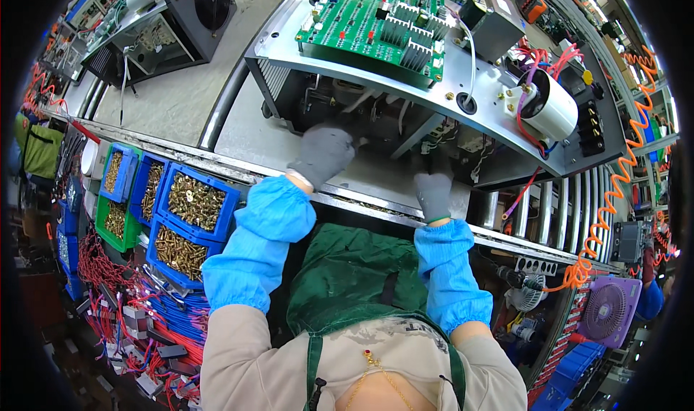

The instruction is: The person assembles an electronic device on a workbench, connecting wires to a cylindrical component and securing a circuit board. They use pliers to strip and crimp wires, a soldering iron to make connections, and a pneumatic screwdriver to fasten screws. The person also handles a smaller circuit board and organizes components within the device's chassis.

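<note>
Blue bins point(189, 203) of brass-coloured screws sit at the left beside a green bin point(114, 219), with bundles of red and blue wires point(155, 317) below them. Next comes the left hand point(322, 153) (grey glove, blue sleeve cover), reaching into the open side of the metal chassis point(434, 86) on the conveyor; what its fingers grip cannot be told. A green circuit board point(376, 22) lies on top. The right hand point(434, 192) rests at the chassis's lower edge, fingers hidden inside. Further right, a white cylinder point(553, 107) and an orange coiled hose point(614, 194).
</note>
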A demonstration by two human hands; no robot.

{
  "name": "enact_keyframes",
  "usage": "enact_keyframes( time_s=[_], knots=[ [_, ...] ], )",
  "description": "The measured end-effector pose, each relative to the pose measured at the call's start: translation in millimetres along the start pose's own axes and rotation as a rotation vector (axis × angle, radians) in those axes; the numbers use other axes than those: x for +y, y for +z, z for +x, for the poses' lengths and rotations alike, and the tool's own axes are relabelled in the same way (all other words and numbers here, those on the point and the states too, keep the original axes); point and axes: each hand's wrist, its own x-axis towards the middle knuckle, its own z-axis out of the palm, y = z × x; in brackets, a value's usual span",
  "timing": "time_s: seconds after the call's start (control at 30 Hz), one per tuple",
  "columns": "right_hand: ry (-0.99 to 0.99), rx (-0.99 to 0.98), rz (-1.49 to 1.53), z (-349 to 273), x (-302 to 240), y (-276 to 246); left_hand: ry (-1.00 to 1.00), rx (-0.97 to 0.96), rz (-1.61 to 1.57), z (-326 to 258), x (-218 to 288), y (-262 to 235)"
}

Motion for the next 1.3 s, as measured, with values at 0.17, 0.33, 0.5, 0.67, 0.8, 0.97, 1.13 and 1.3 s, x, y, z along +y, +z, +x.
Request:
enact_keyframes(
  time_s=[0.17,0.33,0.5,0.67,0.8,0.97,1.13,1.3],
  knots=[
    [0.097,-0.172,-0.166,9.3,30.0,23.6,-0.046,0.030,-0.168,0.6,24.6,-2.1],
    [-0.098,-0.214,-0.395,14.5,29.6,24.4,0.003,-0.097,-0.040,8.1,21.1,-3.4],
    [-0.345,-0.222,-0.570,4.7,61.3,26.9,0.102,0.245,-0.174,18.4,-3.1,26.5],
    [-0.555,-0.302,-0.621,23.2,26.5,4.0,-0.037,-0.071,-0.149,15.1,27.1,-5.5],
    [-0.462,-0.394,-0.566,29.0,17.3,-1.5,-0.016,-0.098,-0.112,37.2,39.6,25.5],
    [-0.369,-0.490,-0.642,35.9,33.6,4.6,-0.031,0.004,-0.131,39.0,63.4,30.7],
    [0.120,-0.452,-0.426,41.7,12.1,0.5,-0.258,0.595,-0.381,10.5,97.8,53.4],
    [0.155,-0.470,-0.482,43.9,16.2,0.8,-0.305,0.581,-0.255,33.7,97.7,47.1]
  ],
)
